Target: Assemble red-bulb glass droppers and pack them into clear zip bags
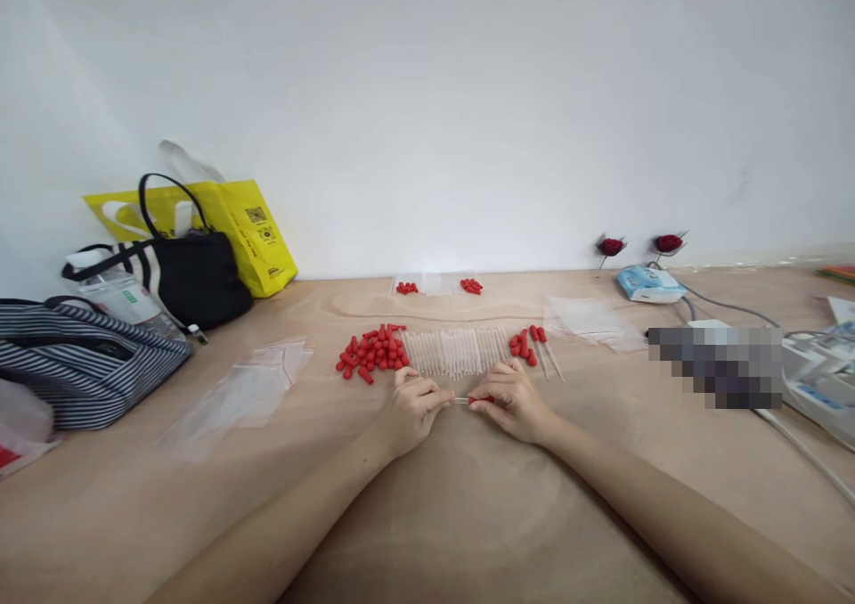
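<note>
Just nearside of the tube row [458,352]: left hand [418,405] pinches a clear tube [460,400]; right hand [513,402] grips a red cap [481,399] at its end. Judged step: joining the two; next move calls for straight, steady pressure. Capped tubes [551,356] right of row.

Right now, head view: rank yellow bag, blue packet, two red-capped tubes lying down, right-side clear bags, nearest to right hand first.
From the right hand:
1. Red-capped tubes: just beyond, slightly right.
2. Clear bags: farther right.
3. Blue packet: rear right.
4. Yellow bag: rear left.
</note>
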Demonstrator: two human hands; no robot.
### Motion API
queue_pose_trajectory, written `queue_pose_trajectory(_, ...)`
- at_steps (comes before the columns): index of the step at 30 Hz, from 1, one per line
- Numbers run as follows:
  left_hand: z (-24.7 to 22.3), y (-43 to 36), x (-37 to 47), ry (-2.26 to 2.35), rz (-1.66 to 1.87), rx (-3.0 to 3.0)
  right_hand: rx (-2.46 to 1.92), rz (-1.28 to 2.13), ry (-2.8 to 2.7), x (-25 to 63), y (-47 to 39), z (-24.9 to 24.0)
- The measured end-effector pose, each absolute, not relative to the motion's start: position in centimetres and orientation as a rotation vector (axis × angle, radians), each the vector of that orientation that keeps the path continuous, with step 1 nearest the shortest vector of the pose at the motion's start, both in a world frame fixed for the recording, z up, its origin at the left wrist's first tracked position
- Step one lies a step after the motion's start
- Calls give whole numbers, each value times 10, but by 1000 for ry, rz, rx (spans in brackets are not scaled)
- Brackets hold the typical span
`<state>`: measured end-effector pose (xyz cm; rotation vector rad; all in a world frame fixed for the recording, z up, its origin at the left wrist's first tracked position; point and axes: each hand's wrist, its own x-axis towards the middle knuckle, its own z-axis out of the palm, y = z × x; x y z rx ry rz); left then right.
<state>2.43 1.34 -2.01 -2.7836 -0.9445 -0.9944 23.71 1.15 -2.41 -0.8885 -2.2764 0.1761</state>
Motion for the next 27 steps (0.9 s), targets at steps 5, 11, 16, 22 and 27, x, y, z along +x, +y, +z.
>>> queue_pose_trajectory(5, -19, 12, 24, -930, -997, -2771, -848, 214, -2276, 237, 13, -23)
queue_pose_trajectory(11, -19, 9, 26, -910, -975, -2735, -858, 121, -2298, 234, 11, -26)
queue_pose_trajectory(16, -20, 7, 29, -916, -1002, -2737, -881, 91, -2271, 230, 10, -28)
queue_pose_trajectory(22, -21, 10, 30, -956, -953, -2715, -919, 38, -2276, 232, 10, -25)
queue_pose_trajectory(27, -14, 12, 29, -935, -884, -2687, -964, -49, -2185, 237, 9, -25)
